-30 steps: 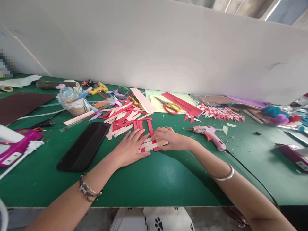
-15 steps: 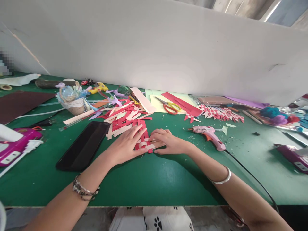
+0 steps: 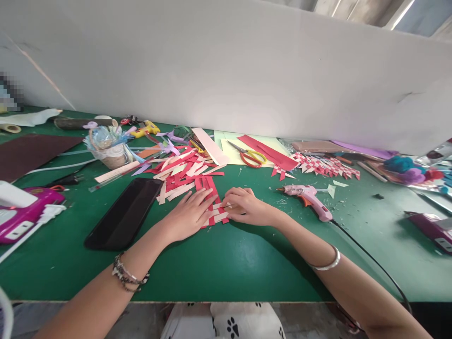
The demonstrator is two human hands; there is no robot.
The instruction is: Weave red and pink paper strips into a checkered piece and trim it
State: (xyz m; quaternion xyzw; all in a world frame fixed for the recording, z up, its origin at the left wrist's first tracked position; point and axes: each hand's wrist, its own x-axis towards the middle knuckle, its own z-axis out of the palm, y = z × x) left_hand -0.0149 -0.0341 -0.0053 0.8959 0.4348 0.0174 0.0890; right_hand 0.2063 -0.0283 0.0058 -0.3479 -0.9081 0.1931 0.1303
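Head view: woven paper [image 3: 215, 213] lies on middle of table [image 3: 240, 268], red strips [image 3: 213, 187] crossing pale strips [image 3: 219, 217]. Our left hand [image 3: 186, 214] rests flat on left part, fingers spread, gripping nothing; probably its weight stops sliding. Our right hand [image 3: 246, 207] curls at right side, perhaps to steady pale ends; whether fingers pinch, we cannot tell. Strip pile [image 3: 189, 165] lies just far of weave, glue gun [image 3: 310, 195] right, likely for easy reach.

Green counter [image 3: 243, 263] across the frame. Left: black phone [image 3: 123, 214]. Centre: woven red-and-pale strips [image 3: 217, 217]; right of centre: pink glue gun [image 3: 313, 197].
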